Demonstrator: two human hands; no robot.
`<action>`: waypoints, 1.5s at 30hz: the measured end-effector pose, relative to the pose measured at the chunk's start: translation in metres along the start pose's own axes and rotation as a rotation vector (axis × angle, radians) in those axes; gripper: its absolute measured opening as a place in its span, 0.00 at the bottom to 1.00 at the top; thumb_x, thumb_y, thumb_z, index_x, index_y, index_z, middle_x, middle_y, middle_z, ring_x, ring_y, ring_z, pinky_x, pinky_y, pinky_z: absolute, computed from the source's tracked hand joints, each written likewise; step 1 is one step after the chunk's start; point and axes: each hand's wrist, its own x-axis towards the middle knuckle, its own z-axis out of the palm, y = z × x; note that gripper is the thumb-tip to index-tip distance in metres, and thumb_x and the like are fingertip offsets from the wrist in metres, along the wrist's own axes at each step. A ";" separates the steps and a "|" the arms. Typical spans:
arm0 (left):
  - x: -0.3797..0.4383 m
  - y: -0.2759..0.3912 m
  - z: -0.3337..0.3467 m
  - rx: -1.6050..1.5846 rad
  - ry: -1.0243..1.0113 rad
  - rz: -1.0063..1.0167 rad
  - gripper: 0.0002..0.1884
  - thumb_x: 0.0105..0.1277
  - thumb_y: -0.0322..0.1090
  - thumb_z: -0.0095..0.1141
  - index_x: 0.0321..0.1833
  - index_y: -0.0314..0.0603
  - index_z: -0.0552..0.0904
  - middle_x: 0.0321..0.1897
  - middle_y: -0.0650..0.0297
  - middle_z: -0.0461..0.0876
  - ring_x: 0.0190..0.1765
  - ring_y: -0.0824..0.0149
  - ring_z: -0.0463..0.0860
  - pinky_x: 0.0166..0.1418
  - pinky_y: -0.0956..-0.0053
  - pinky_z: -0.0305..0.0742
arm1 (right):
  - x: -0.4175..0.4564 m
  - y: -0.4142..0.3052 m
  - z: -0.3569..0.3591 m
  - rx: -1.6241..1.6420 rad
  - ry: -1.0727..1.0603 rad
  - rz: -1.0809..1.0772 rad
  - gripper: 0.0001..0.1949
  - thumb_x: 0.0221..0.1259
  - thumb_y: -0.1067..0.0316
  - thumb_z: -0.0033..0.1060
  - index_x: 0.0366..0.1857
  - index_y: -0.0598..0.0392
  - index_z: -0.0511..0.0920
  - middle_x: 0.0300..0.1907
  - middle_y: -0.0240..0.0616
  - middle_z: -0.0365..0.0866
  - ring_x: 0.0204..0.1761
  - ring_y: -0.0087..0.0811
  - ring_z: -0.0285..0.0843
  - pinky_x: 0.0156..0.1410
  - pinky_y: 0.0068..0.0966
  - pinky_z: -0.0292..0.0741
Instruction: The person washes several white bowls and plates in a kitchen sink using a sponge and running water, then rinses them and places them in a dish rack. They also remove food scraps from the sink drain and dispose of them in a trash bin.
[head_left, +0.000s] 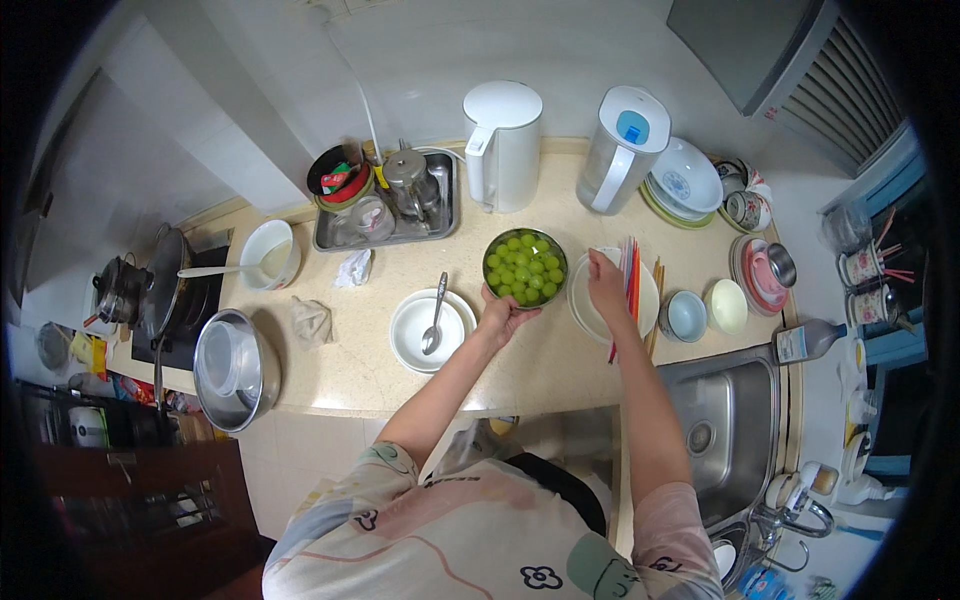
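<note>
My left hand grips the near side of a round metal bowl full of green grapes at the middle of the counter. To its right, my right hand is above a wide white bowl, fingers bent near the bowl's far rim. Whether those fingers hold anything is hidden. Colourful chopsticks or straws lie across this bowl, partly behind my right wrist. Left of the grapes, a metal spoon rests in a stack of white bowls.
Behind stand a white electric kettle, a water filter pitcher and a metal tray with a teapot. A blue bowl and a cream bowl sit near the sink. At left are a steel basin and a cloth.
</note>
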 end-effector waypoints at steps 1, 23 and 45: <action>0.004 0.001 -0.005 0.013 -0.011 -0.011 0.38 0.53 0.11 0.33 0.65 0.54 0.42 0.60 0.41 0.58 0.50 0.41 0.77 0.44 0.50 0.83 | 0.008 -0.005 0.013 -0.021 -0.040 0.019 0.13 0.61 0.72 0.50 0.49 0.58 0.76 0.39 0.48 0.82 0.41 0.36 0.82 0.48 0.26 0.76; -0.055 0.073 -0.007 0.051 -0.135 0.004 0.41 0.55 0.14 0.36 0.69 0.59 0.39 0.60 0.40 0.60 0.49 0.40 0.78 0.48 0.49 0.82 | 0.023 -0.100 -0.006 0.534 -0.389 0.350 0.19 0.63 0.74 0.48 0.58 0.55 0.71 0.52 0.33 0.76 0.44 0.22 0.75 0.41 0.20 0.75; -0.179 0.160 -0.162 -0.104 0.040 0.258 0.42 0.52 0.13 0.36 0.68 0.57 0.41 0.63 0.40 0.55 0.53 0.36 0.74 0.47 0.51 0.82 | -0.010 -0.227 0.147 0.810 -0.769 0.077 0.17 0.61 0.74 0.54 0.55 0.63 0.72 0.53 0.42 0.76 0.47 0.28 0.78 0.49 0.20 0.75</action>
